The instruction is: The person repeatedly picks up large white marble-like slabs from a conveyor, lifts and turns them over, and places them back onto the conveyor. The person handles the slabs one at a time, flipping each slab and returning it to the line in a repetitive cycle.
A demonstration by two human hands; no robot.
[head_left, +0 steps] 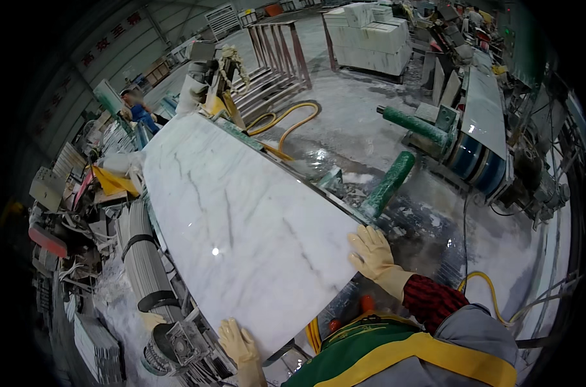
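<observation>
A long white marble slab [248,226] with grey veins lies flat in front of me, running away toward the far left. My left hand [237,342], in a cream rubber glove, rests at the slab's near left corner with its fingers stretched over the edge. At the near right corner, my right hand [374,255], gloved alike, lies with spread fingers against the slab's edge. Neither hand is wrapped round anything. The thumb of the left hand shows only in part.
Green rollers [390,184] stick out right of the slab. A conveyor with blue drums [477,161] stands farther right. Yellow hose [299,116] lies on the wet floor. Left are a grey bellows cover [144,264] and stacked strips [96,345]. A person [141,113] is at the far left.
</observation>
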